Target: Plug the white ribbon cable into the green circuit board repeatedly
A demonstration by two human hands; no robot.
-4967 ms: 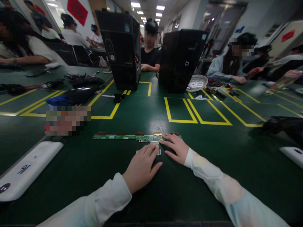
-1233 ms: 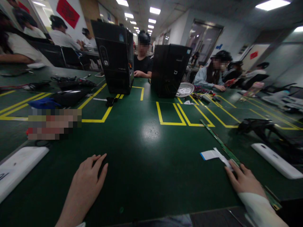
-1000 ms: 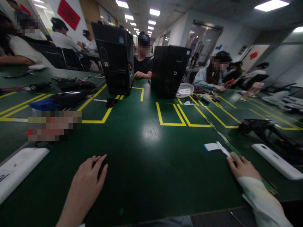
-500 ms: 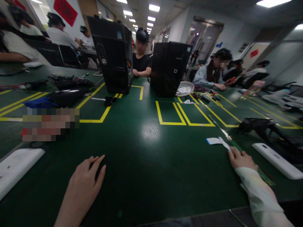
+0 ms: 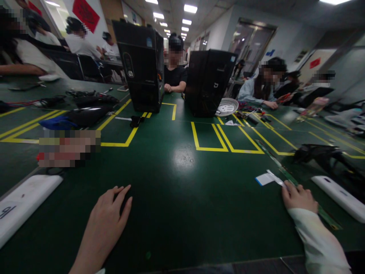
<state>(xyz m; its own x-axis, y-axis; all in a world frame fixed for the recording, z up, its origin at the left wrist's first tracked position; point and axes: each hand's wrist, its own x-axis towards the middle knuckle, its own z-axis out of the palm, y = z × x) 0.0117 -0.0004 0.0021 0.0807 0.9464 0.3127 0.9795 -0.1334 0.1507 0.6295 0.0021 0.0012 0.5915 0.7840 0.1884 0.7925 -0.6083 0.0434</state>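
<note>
My left hand lies on the green table, fingers apart, holding nothing. Over at the right, my right hand rests on a long narrow green circuit strip, its fingers curled over the strip. A white ribbon cable with a blue end sticks out to the left of those fingers. Part of the strip is hidden beneath the hand and reappears below it.
Two black computer towers stand at the back, a person between them. White devices lie at both sides. A white basket, cables and black parts sit farther out. Another person works at the back right.
The whole view has shifted, so things appear slightly farther right. The ribbon cable's free end sits a little lower relative to my right hand. My left hand keeps nearly the same pose.
</note>
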